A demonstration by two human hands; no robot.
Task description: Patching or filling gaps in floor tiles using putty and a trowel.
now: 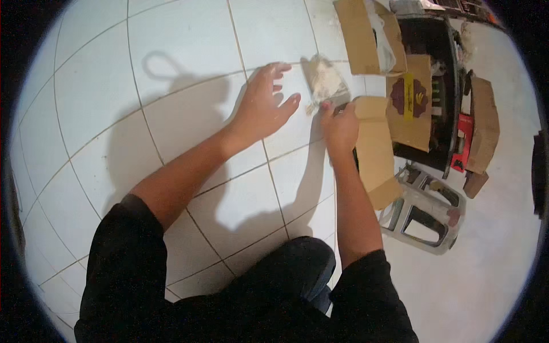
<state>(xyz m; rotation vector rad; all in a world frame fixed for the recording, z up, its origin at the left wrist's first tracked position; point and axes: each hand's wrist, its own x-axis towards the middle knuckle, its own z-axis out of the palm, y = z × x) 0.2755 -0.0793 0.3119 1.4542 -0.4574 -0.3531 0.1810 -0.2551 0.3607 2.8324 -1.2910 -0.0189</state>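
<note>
My left hand [264, 106] is over the white floor tiles, its fingers and thumb spread apart with nothing between them. To its right, my right hand [342, 128] is closed, the thumb and curled fingers at the lower edge of a small clear plastic bag [327, 80]. Pale, cream-coloured contents fill the bag, and a short crumpled end sticks out at its lower left. What the contents are I cannot make out. A gap separates the left hand from the bag.
An open cardboard box [374, 148] stands just right of my right hand. Beyond it are another carton [360, 40] with white plastic inside, a printed cardboard panel [410, 103] against a dark shelf, a red box [462, 143] and a grey plastic stool [426, 214].
</note>
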